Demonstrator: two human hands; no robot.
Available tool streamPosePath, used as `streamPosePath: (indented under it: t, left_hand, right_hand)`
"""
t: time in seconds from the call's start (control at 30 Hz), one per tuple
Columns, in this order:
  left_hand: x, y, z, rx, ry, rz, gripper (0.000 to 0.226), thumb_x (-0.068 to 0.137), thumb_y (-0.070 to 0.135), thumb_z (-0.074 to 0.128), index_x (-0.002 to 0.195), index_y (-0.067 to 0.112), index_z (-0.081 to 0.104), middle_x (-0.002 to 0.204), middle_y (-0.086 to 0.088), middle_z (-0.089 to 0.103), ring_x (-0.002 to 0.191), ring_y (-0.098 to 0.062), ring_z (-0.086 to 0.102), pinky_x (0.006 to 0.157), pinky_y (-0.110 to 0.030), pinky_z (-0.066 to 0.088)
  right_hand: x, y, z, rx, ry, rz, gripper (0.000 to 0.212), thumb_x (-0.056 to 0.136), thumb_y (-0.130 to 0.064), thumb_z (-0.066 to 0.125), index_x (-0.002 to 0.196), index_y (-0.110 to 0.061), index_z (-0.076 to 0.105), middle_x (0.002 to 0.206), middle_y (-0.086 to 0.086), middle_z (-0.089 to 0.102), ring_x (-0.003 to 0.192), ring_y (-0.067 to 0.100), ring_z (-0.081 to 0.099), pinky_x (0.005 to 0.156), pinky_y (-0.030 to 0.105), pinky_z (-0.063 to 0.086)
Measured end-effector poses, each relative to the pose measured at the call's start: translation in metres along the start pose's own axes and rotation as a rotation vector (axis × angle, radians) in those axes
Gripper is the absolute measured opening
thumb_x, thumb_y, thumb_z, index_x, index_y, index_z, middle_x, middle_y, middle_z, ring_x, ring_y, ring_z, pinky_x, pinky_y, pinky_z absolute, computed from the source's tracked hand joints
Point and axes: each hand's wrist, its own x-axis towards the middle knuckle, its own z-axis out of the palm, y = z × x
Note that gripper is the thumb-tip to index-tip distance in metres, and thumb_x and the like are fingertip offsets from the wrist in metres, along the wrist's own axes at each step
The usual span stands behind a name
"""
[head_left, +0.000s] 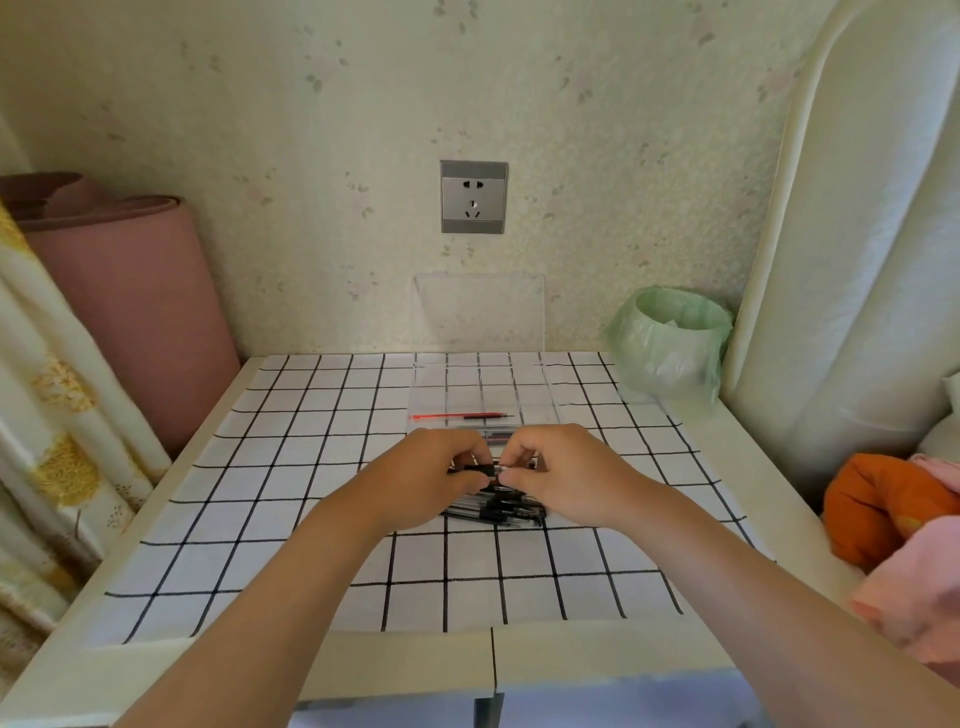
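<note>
Both hands meet over a pile of black-and-clear pens (498, 512) in the middle of the checked tablecloth (291, 519). My left hand (431, 480) and my right hand (558, 475) each pinch an end of one black pen (491, 470), held level just above the pile. Behind the hands stands a clear plastic box (483, 395) with its lid raised against the wall. A red pen refill (457, 415) lies inside the box near its front. Fingers hide part of the held pen.
A small bin lined with a green bag (670, 343) stands at the table's back right corner. A pink rolled mat (130, 312) leans at the left. Orange and pink cloth (893, 525) lies off the right edge. A wall socket (474, 196) sits above the box.
</note>
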Motion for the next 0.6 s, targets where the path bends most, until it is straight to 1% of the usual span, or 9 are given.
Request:
streamPosePath:
  t: [0.1,0.17,0.23,0.3,0.37,0.4,0.47,0.53,0.6]
  left_hand:
    - [0.004,0.003,0.002,-0.006,-0.004,0.006,0.008,0.092,0.029,0.065,0.099,0.032,0.066,0.086,0.009,0.064,0.078,-0.010,0.059,0.072,-0.028,0.051]
    - [0.006,0.005,0.004,-0.009,-0.011,0.008,0.008,0.092,0.029,0.065,0.099,0.032,0.066,0.086,0.009,0.064,0.078,-0.010,0.059,0.073,-0.029,0.051]
    - [0.009,0.007,0.006,-0.014,-0.013,0.014,0.008,0.092,0.029,0.064,0.098,0.032,0.066,0.087,0.010,0.064,0.080,-0.007,0.059,0.074,-0.028,0.051]
    - [0.011,0.010,0.007,-0.018,-0.019,0.022,0.008,0.092,0.029,0.064,0.099,0.032,0.066,0.089,0.011,0.064,0.082,-0.007,0.060,0.075,-0.027,0.051]
    - [0.014,0.013,0.009,-0.011,-0.030,0.034,0.008,0.092,0.028,0.064,0.099,0.030,0.067,0.089,0.010,0.065,0.082,-0.008,0.060,0.076,-0.028,0.052]
    - [0.016,0.015,0.011,0.003,-0.031,0.040,0.008,0.092,0.027,0.064,0.099,0.030,0.067,0.088,0.010,0.065,0.081,-0.008,0.060,0.075,-0.029,0.052]
    - [0.019,0.017,0.014,0.043,-0.009,0.037,0.008,0.092,0.030,0.063,0.099,0.032,0.065,0.088,0.010,0.065,0.081,-0.008,0.060,0.075,-0.032,0.054]
    - [0.022,0.018,0.016,0.089,0.030,0.008,0.009,0.092,0.033,0.062,0.100,0.036,0.063,0.089,0.012,0.064,0.080,-0.007,0.059,0.073,-0.032,0.054]
    - [0.024,0.018,0.017,0.131,0.059,-0.014,0.009,0.093,0.036,0.060,0.102,0.038,0.062,0.088,0.013,0.063,0.078,-0.006,0.058,0.070,-0.029,0.052]
  right_hand:
    - [-0.001,0.002,-0.003,0.015,-0.021,0.020,0.016,0.094,-0.039,0.060,0.091,-0.028,0.070,0.084,-0.007,0.069,0.059,0.001,0.051,0.060,0.029,0.044]
    - [-0.004,0.004,-0.005,0.027,-0.029,0.018,0.016,0.095,-0.038,0.059,0.094,-0.027,0.071,0.082,-0.009,0.067,0.058,-0.002,0.052,0.057,0.022,0.039]
    - [-0.006,0.007,-0.007,0.036,-0.015,0.016,0.012,0.092,-0.037,0.063,0.098,-0.029,0.071,0.086,-0.015,0.065,0.063,-0.011,0.053,0.059,0.016,0.035]
    - [-0.007,0.009,-0.009,0.041,0.000,0.021,0.010,0.092,-0.035,0.064,0.097,-0.029,0.071,0.088,-0.016,0.066,0.064,-0.011,0.053,0.061,0.018,0.038]
    - [-0.008,0.012,-0.011,0.062,-0.007,0.043,0.012,0.093,-0.033,0.062,0.095,-0.027,0.073,0.082,-0.014,0.067,0.060,-0.009,0.053,0.060,0.020,0.039]
    - [-0.010,0.013,-0.013,0.069,-0.019,0.053,0.013,0.094,-0.033,0.062,0.095,-0.026,0.073,0.080,-0.015,0.066,0.058,-0.010,0.053,0.059,0.020,0.038]
    - [-0.012,0.019,-0.020,0.073,-0.022,0.057,0.013,0.094,-0.035,0.062,0.096,-0.029,0.073,0.084,-0.017,0.066,0.061,-0.014,0.053,0.062,0.019,0.038]
    - [-0.012,0.030,-0.033,0.120,0.051,0.085,0.013,0.094,-0.036,0.061,0.100,-0.031,0.071,0.091,-0.015,0.067,0.063,-0.014,0.055,0.066,0.020,0.042]
    - [-0.013,0.046,-0.049,0.160,0.157,0.157,0.014,0.096,-0.031,0.059,0.102,-0.030,0.071,0.091,-0.014,0.068,0.064,-0.010,0.058,0.066,0.021,0.046]
